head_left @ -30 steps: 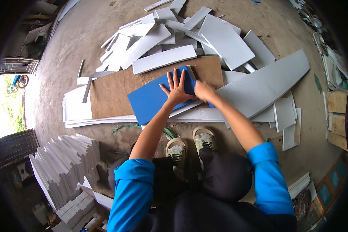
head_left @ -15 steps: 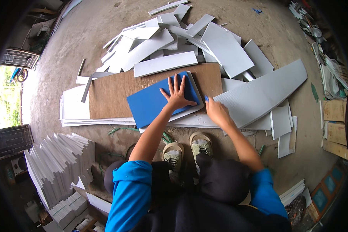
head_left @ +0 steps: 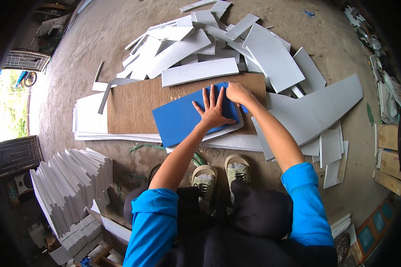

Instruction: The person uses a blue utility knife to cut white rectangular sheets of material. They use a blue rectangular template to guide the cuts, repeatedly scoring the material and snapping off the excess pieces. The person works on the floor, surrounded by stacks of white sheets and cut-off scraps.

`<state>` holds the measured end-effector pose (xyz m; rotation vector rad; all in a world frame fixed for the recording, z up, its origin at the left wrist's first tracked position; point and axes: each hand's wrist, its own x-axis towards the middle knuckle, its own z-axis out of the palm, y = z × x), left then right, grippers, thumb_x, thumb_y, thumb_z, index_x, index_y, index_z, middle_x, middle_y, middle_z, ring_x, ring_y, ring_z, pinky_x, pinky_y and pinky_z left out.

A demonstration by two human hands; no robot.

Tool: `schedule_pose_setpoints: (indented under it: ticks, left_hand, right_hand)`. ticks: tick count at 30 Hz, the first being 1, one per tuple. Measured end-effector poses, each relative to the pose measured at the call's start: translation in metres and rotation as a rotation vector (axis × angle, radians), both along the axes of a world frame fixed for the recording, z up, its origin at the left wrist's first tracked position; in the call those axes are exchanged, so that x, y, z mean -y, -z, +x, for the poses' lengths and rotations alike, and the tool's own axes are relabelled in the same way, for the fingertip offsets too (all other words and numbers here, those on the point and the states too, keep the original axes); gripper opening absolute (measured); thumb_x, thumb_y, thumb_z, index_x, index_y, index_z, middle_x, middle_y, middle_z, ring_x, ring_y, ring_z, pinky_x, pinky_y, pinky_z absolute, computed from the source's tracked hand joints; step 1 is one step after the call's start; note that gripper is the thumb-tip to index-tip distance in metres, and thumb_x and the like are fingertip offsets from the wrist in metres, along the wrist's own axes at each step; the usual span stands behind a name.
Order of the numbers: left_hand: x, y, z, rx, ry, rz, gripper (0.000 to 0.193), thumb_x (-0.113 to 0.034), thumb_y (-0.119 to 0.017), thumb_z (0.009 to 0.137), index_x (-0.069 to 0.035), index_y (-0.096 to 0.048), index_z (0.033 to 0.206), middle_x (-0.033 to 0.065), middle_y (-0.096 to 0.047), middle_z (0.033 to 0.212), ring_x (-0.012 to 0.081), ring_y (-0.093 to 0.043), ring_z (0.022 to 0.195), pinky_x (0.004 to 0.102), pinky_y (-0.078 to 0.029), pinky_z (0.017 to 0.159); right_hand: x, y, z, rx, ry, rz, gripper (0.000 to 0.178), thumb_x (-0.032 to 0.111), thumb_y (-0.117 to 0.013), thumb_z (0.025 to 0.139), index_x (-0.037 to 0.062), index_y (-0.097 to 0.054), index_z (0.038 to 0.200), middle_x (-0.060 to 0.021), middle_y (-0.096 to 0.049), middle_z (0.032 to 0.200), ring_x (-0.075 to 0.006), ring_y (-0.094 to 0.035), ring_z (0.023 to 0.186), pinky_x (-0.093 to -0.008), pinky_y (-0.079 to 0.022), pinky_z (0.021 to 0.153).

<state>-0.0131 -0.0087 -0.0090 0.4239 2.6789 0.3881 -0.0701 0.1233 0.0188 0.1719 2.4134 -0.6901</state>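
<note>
The left hand (head_left: 214, 111) lay spread flat on the blue panel (head_left: 182, 120), which rested on a white sheet atop the brown board (head_left: 133, 104) on the floor. The right hand (head_left: 237, 93) was curled narrow at the panel's far corner, seemingly gripping something unclear. Uneven pressure could have let the panel slide off line.

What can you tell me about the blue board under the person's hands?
The blue board is a flat, rectangular, plain matte sheet that looks rigid. It lies slightly turned on a brown board, with a white sheet showing under its lower right edge. The left hand presses flat on its right part, fingers spread. The right hand is closed at its upper right corner, where a small blue tool seems held; I cannot tell what it is.
</note>
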Motion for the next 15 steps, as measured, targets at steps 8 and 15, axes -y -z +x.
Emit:
schedule_pose_setpoints:
  ticks: [8,15]
  left_hand:
    - [-0.001,0.001,0.002,-0.027,-0.04,0.082,0.126,-0.057,-0.077,0.042,-0.026,-0.004,0.141,0.0073,0.01,0.147,0.0299,0.019,0.132,0.0695,0.01,0.09]
    - [-0.001,0.001,0.002,-0.007,-0.034,0.019,0.129,-0.062,-0.074,0.043,-0.028,0.003,0.14,0.0083,0.016,0.145,0.0302,0.022,0.131,0.0697,0.009,0.09]
  right_hand:
    - [0.005,-0.011,0.008,0.132,0.042,0.047,0.023,0.009,-0.044,0.079,-0.0027,-0.064,0.079,-0.018,-0.064,0.07,-0.0244,-0.065,0.06,-0.0382,-0.052,0.06]
    - [-0.016,-0.004,0.098,0.112,0.07,-0.056,0.028,0.007,-0.039,0.078,-0.0099,-0.058,0.09,-0.026,-0.062,0.078,-0.0313,-0.064,0.06,-0.0417,-0.051,0.063]
